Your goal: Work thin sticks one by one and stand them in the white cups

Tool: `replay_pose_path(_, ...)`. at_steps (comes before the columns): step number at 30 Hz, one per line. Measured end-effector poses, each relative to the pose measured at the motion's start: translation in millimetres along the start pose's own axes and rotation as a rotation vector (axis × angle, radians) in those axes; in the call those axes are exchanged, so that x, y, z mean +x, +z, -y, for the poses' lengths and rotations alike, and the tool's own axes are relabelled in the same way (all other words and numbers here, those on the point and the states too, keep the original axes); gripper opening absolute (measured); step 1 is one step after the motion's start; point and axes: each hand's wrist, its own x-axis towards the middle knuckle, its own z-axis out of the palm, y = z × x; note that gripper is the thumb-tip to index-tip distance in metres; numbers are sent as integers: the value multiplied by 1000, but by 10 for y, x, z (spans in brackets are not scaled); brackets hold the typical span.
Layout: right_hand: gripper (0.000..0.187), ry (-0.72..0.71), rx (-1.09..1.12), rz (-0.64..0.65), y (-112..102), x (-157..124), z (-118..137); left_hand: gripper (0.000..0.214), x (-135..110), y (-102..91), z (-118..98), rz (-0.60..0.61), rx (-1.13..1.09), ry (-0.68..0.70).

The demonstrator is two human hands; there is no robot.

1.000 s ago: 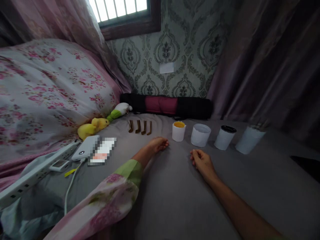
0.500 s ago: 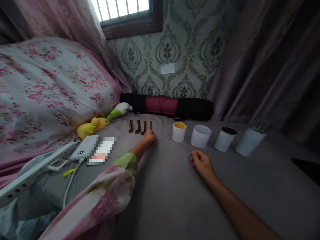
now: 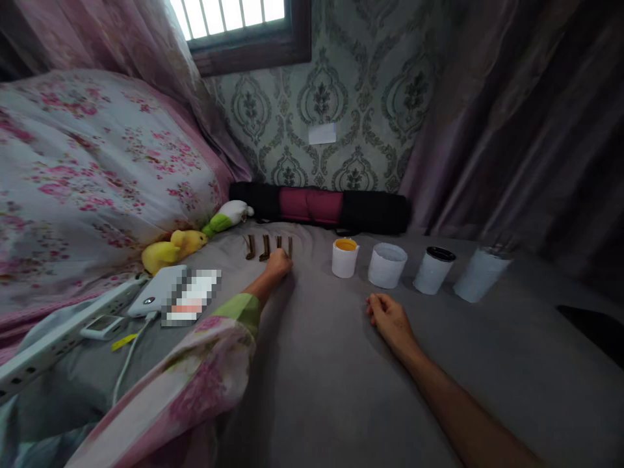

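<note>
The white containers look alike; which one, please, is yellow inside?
The leftmost container of the four: its inside shows yellow, while no other one does.

Floral left sleeve, bare right forearm
The loose, pale fabric carries pink blooms and olive leaves, ending in a light-green cuff; the right hand is bare too.

Slender brown hooked pieces look metallic; white cylindrical containers, matt and papery; grey cloth sheet, matt.
</note>
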Motion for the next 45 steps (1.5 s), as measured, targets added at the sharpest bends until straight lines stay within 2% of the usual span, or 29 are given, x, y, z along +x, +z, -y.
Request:
replay_pose_path(15, 35, -5, 13, -9, 8, 22, -30, 24, 84, -10, -27, -52, 173, 79)
replay_pose_path(26, 37, 36, 12, -3, 2, -9, 52, 31, 134, 132, 4, -54, 187, 90)
replay_pose_path(45, 36, 34, 10, 12, 10, 6, 38, 32, 146, 192, 80, -61, 170, 87)
